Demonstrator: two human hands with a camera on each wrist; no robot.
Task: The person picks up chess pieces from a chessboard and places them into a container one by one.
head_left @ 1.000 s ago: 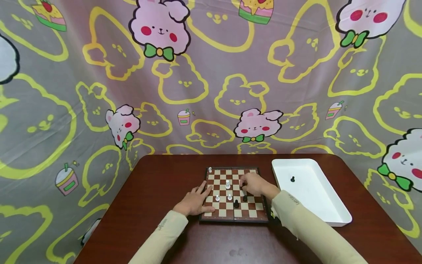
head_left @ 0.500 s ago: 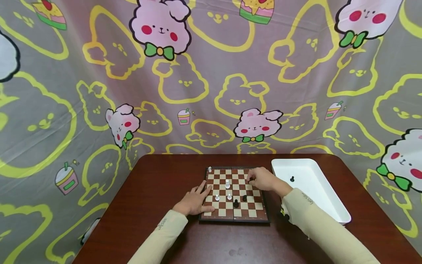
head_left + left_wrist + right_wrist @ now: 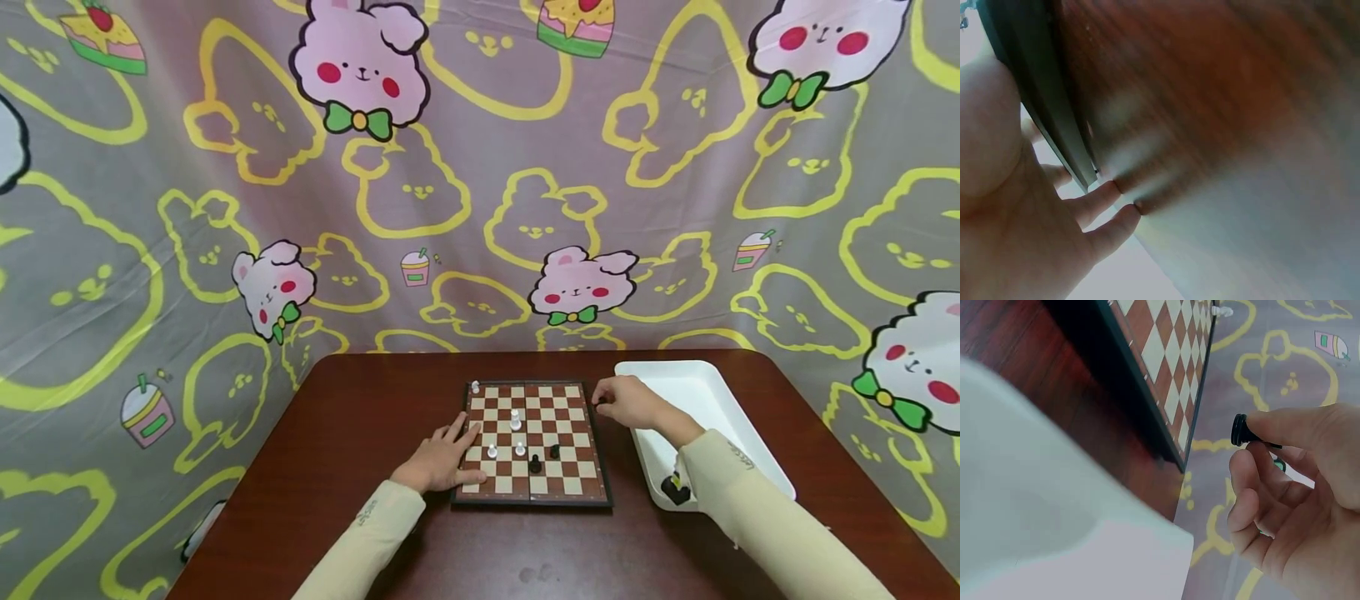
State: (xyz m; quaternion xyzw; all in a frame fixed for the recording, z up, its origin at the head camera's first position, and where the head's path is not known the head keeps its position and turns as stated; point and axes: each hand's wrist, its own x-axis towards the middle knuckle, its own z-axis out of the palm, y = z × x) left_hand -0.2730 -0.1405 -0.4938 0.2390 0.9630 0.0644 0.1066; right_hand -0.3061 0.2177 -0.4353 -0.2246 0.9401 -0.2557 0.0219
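Note:
My right hand [image 3: 633, 402] hovers between the board's right edge and the white tray [image 3: 750, 429]. Thumb and fingertips pinch a black chess piece [image 3: 1244, 430], its round base showing in the right wrist view. My left hand [image 3: 438, 460] rests with spread fingers on the left side of the chessboard [image 3: 498, 483]; in the left wrist view its fingertips reach the table beside the board's dark edge [image 3: 1041, 81]. On the board stand a tall white piece [image 3: 515, 421], smaller white pieces [image 3: 492, 451] and two black pieces [image 3: 535, 463]. Most of the held piece is hidden in the fingers.
The brown table [image 3: 375, 400] extends around the board. A patterned cloth [image 3: 480, 208] hangs behind and beside it. The right forearm and sleeve [image 3: 750, 492] cross over the tray and hide part of its inside.
My right hand has lifted a black piece off the board's right half and moved right, past the board's edge to beside the tray. The left hand has stayed in place.

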